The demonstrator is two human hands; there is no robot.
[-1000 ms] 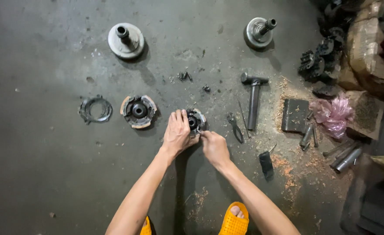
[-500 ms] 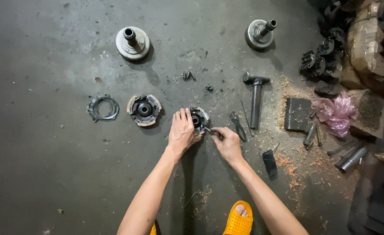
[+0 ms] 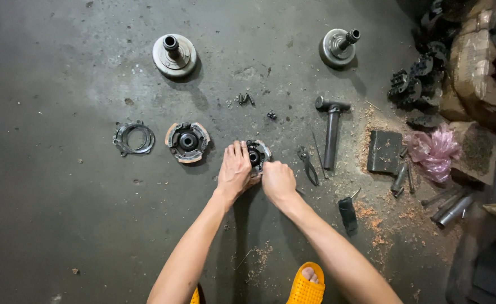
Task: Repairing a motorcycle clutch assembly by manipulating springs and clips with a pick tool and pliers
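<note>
— What have my hands got down there?

— Both are on the small round clutch part [image 3: 257,155] lying on the concrete floor [image 3: 62,225], about mid-frame. My left hand [image 3: 234,171] lies flat over its left side, fingers stretched out and pressing on it. My right hand [image 3: 277,181] is curled into a loose fist at its lower right edge; whether it pinches a tool or the part itself I cannot tell, the knuckles hide it.

— What lies close by?

— Just left of my left hand sits a second clutch assembly [image 3: 187,141] with tan shoes, and further left a flat metal ring [image 3: 133,138]. Right of my right hand lie pliers [image 3: 308,164], a thin rod [image 3: 317,152] and then a hammer [image 3: 331,130], head away from me.

— Further out?

— Two bell-shaped hubs with shafts, one at upper left [image 3: 173,54], one at upper right [image 3: 338,46]. A few loose bolts [image 3: 244,99] lie between them and the part. On the right there is sawdust, a dark block [image 3: 384,151], a pink plastic bag [image 3: 434,152] and a heap of dark gears [image 3: 416,84].

— Anything blocking the view?

— Only my own hands, covering most of the part. My yellow sandal [image 3: 307,284] shows at the bottom edge.
</note>
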